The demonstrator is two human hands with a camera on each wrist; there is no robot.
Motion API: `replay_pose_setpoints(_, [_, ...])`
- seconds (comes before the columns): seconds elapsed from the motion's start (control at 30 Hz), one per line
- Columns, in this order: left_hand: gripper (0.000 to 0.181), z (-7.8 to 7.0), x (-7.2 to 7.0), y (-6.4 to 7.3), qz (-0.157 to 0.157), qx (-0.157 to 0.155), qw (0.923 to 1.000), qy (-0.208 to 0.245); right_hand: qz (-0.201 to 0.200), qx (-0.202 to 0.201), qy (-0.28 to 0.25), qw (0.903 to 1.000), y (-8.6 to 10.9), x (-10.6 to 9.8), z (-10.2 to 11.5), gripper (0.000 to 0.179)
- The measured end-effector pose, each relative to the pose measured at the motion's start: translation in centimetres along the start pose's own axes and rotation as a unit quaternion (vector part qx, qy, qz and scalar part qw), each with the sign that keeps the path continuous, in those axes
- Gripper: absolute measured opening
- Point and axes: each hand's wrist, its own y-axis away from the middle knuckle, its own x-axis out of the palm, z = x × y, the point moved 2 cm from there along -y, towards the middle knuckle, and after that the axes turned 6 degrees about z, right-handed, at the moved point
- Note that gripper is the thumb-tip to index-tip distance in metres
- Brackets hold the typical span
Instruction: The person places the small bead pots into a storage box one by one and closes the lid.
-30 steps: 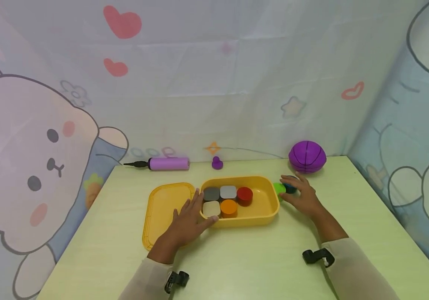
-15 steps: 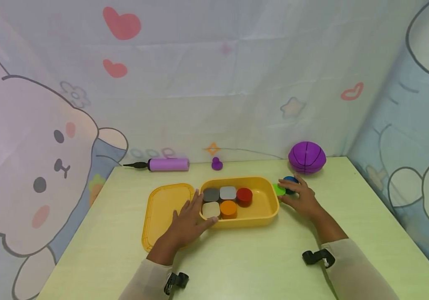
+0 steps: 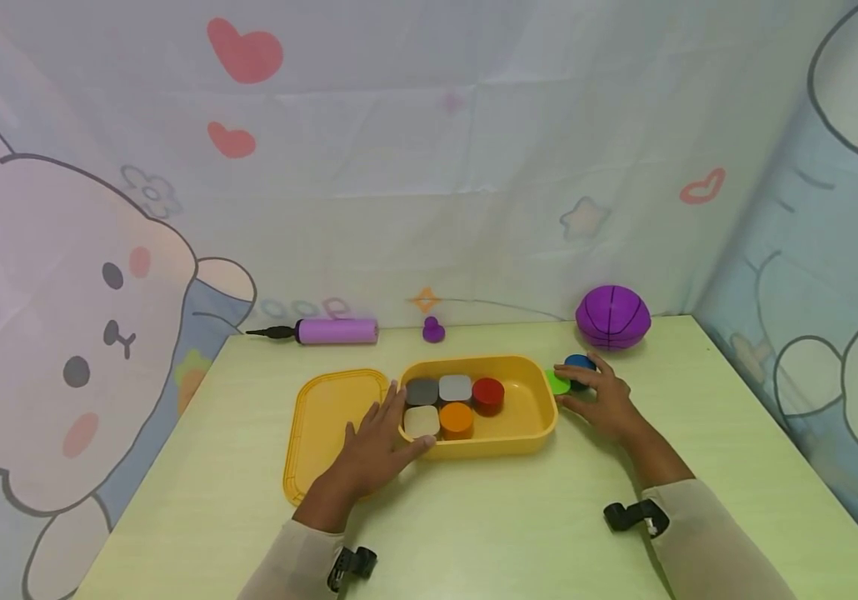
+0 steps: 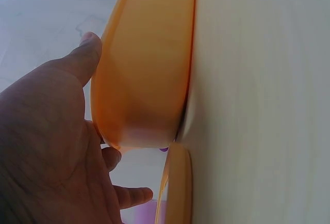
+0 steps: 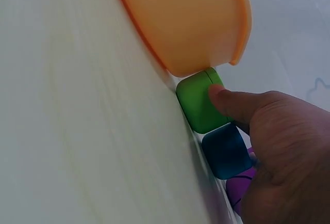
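My left hand point(image 3: 372, 454) rests with spread, fairly straight fingers on the left end of a yellow plastic box point(image 3: 489, 447), its thumb on the near rim. Inside the box sit small dark grey point(image 3: 422, 391), light grey, cream, orange point(image 3: 456, 421) and red point(image 3: 488, 396) tubs. Just off the box's right end, my right hand point(image 3: 603, 406) pinches a small green tub point(image 5: 198, 102) between thumb and fingers. The thumb lies on the green tub's side in the right wrist view. A blue tub point(image 5: 227, 152) stands against the green one, partly behind the hand.
A flat yellow lid point(image 3: 324, 417) lies left of the box, partly under the left hand. Along the table's back edge are a purple hand pump point(image 3: 337, 332), a small purple knob-shaped piece point(image 3: 433, 330) and a purple ball point(image 3: 613, 317). A printed cloth point(image 3: 414, 192) hangs behind.
My right hand's fingers have shifted slightly to the left and down onto the green tub, leaving more of the blue tub's top visible. The left hand and box have stayed put.
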Motion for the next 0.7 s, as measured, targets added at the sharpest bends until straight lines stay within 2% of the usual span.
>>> replay_pose_setpoints(0.3, [0.104, 0.03, 0.02, -0.02, -0.001, 0.001, 1.0000, -0.002, -0.028, -0.014, 0.012, 0.9994, -0.04, -0.05, 0.28, 0.048])
replay_pose_setpoints(0.53, [0.103, -0.08, -0.04, 0.04, 0.000, 0.000, 1.0000, -0.001, -0.070, -0.001, -0.048, 0.9964, -0.01, -0.29, 0.26, 0.043])
replay_pose_setpoints(0.7, [0.103, -0.16, -0.08, 0.02, -0.001, 0.001, 1.0000, -0.001, -0.114, -0.029, -0.068, 0.9908, -0.16, -0.44, 0.00, 0.040])
